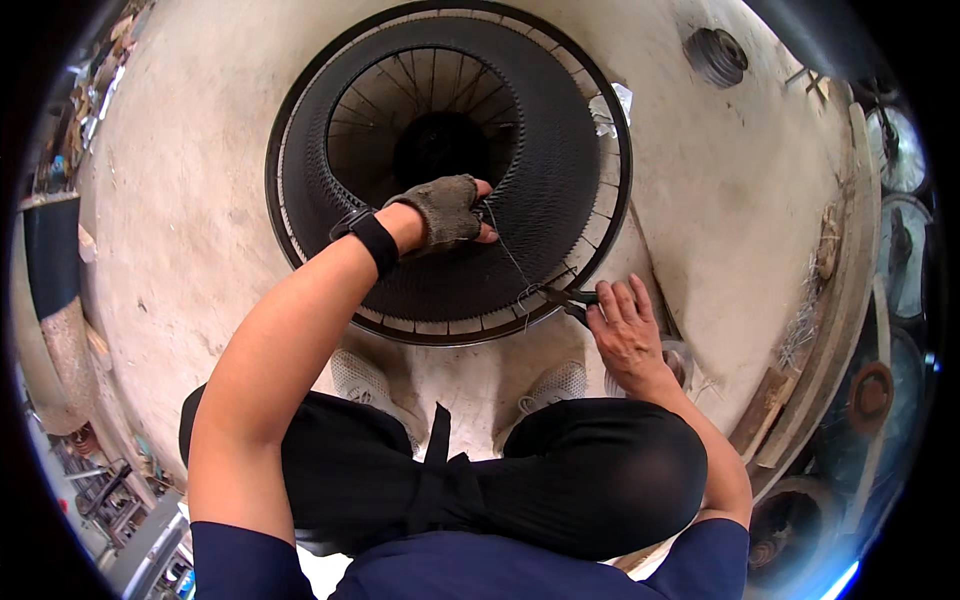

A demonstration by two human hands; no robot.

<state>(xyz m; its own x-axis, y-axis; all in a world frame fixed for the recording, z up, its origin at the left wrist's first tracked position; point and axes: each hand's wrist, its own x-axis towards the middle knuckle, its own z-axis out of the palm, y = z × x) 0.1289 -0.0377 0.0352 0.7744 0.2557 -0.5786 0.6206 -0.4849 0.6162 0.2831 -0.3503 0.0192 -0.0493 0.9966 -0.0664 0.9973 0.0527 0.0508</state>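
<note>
A tall round drum of dark perforated mesh (560, 150) stands on the floor in front of me, with a metal ring and thin spokes at its rim. My left hand (445, 210), in a worn fingerless glove with a black wrist strap, reaches inside the drum and pinches a thin wire (505, 250). The wire runs down to the near rim. There my right hand (625, 335), bare, grips dark pliers (570, 298) whose jaws bite the wire at the rim. My knees in black trousers and my pale shoes (555, 385) are just below the drum.
The floor (190, 200) is bare pale concrete. A ribbed metal pulley (716, 55) lies at the far right. Wooden planks (790, 400) and round rusty parts (872, 395) line the right side. Metal racks and clutter sit at the lower left (110, 500).
</note>
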